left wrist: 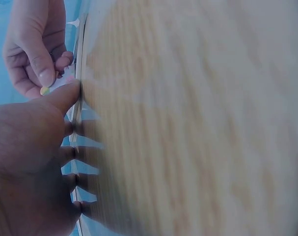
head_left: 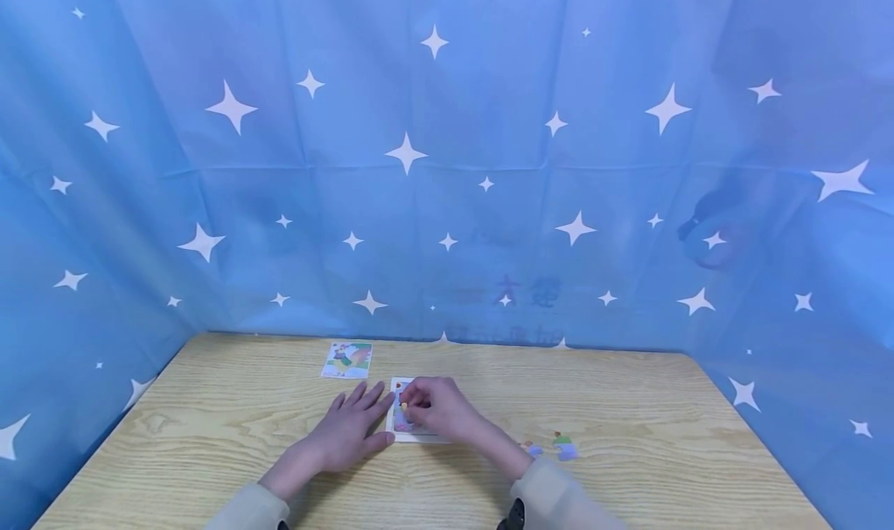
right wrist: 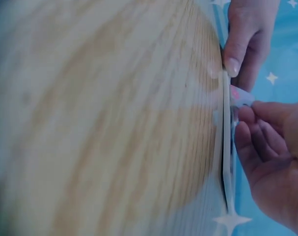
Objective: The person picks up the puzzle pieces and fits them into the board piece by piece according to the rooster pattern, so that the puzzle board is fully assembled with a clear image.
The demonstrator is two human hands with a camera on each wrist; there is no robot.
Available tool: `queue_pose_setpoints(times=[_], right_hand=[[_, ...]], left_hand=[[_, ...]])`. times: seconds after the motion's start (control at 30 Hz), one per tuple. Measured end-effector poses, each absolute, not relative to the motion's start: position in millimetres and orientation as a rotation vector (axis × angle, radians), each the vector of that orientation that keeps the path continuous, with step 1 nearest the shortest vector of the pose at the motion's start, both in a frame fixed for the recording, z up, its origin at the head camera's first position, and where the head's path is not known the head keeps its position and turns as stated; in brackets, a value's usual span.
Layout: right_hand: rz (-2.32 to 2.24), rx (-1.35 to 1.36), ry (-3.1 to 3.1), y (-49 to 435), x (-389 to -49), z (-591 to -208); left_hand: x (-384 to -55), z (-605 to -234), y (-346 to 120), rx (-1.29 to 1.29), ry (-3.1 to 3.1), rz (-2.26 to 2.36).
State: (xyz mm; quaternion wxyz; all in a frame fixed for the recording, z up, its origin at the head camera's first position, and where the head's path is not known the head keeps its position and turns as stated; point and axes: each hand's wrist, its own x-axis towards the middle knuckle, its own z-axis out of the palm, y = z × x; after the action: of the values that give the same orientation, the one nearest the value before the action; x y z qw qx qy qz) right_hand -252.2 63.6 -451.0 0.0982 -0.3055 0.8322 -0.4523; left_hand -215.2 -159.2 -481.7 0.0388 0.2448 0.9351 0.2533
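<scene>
A small puzzle board [head_left: 417, 438] with a white border and a colourful picture lies on the wooden table. My left hand [head_left: 347, 429] rests flat beside it, fingers spread and straight, with fingertips and thumb at the board's left edge. Over the board, my right hand [head_left: 445, 410] pinches a thin puzzle piece [right wrist: 241, 96] between thumb and fingertips. That piece shows pale with pink in the right wrist view, and a yellow bit of it shows in the left wrist view. The right hand covers much of the board in the head view.
Two loose puzzle pieces, one green and purple [head_left: 566, 446] and one partly behind the right forearm [head_left: 533, 448], lie to the right. A square picture card [head_left: 347, 360] lies at the back left. A blue curtain [head_left: 489, 204] with white stars hangs behind the table [head_left: 663, 429].
</scene>
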Motion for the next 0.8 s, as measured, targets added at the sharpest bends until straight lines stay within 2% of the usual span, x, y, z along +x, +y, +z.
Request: queue_pose_setpoints(times=[0.8], right_hand=[[-1.223,-0.942,2.556,61,-253,-459]], left_hand=[[-202,-452,-151,0.704,2.832,0.752]])
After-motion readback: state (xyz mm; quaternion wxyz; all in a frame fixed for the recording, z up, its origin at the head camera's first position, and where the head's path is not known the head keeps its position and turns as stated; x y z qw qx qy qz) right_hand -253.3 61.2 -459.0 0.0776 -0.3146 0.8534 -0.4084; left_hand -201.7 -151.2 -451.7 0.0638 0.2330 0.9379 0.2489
